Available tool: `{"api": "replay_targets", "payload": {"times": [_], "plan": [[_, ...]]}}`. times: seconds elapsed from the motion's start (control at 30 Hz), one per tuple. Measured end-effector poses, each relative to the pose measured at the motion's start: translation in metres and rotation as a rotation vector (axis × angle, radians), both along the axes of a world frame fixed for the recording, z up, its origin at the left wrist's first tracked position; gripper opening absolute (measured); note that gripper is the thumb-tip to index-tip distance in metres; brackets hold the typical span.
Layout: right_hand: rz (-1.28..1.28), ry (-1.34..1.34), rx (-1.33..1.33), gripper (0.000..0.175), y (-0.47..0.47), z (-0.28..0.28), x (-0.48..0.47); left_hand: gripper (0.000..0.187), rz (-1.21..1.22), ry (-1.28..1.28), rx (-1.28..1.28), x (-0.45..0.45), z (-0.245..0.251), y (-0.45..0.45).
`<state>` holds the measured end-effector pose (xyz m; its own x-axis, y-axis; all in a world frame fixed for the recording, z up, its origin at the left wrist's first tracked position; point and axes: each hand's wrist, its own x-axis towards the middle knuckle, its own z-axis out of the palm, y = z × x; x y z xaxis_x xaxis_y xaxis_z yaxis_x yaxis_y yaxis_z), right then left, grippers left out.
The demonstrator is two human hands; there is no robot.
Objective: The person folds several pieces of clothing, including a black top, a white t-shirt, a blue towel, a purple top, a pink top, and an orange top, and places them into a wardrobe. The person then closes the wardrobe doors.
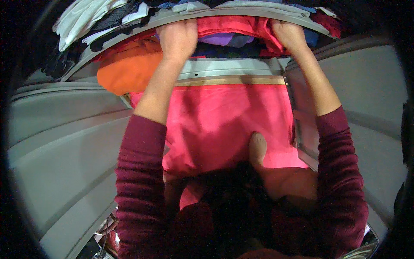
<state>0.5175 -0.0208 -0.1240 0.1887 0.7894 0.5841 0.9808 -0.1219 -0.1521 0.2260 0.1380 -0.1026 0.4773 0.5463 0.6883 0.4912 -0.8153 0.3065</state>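
Both my hands reach in under the edge of a metal shelf [223,13]. A folded red cloth [231,25] spans the gap between them. My left hand [179,39] grips its left end, with the fingertips hidden in the shadow below the shelf. At the right end my right hand [288,34] holds the cloth, which bunches into folds beside the thumb. Purple cloth [218,39] and dark cloth [226,51] lie beneath the red one. An orange cloth [129,69] bulges out over the lower shelf, left of my left wrist.
Grey cabinet doors stand open on the left [71,129] and right [359,87]. Clothes [87,19] are piled on the upper shelf, some overhanging its edge. A pink-red sheet [223,119] hangs or lies below the lower shelf edge [226,68]. My bare foot [258,145] is in front of it.
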Motion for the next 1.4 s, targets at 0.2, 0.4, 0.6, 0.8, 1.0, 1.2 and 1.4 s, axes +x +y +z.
{"api": "replay_targets", "payload": {"times": [0.2,0.4,0.6,0.8,1.0,1.2,1.4], "plan": [[0.114,-0.102,-0.194,0.053,0.014,0.032,-0.057,0.058,-0.031,0.270,0.164,-0.004,-0.006,-0.051],[0.054,-0.365,-0.251,0.056,0.054,0.018,-0.030,0.065,-0.012,0.477,-0.016,0.014,-0.020,-0.018],[0.002,-0.281,-0.352,0.055,0.052,0.023,-0.025,0.061,-0.014,0.408,-0.040,-0.001,-0.003,-0.042],[0.166,0.032,-0.035,0.041,-0.016,0.038,-0.090,0.076,-0.130,0.399,-0.537,-0.083,-0.010,-0.191],[0.916,-0.345,-0.417,0.058,-0.079,-0.025,-0.150,0.061,-0.555,0.784,-0.939,-0.168,0.040,-0.309],[0.448,0.110,-0.736,0.044,-0.041,-0.093,-0.156,0.054,-0.675,0.790,-1.120,-0.248,0.167,-0.332],[0.148,0.702,-0.725,0.026,0.038,-0.110,-0.173,0.055,-0.401,0.809,-0.901,-0.254,0.200,-0.291]]}}
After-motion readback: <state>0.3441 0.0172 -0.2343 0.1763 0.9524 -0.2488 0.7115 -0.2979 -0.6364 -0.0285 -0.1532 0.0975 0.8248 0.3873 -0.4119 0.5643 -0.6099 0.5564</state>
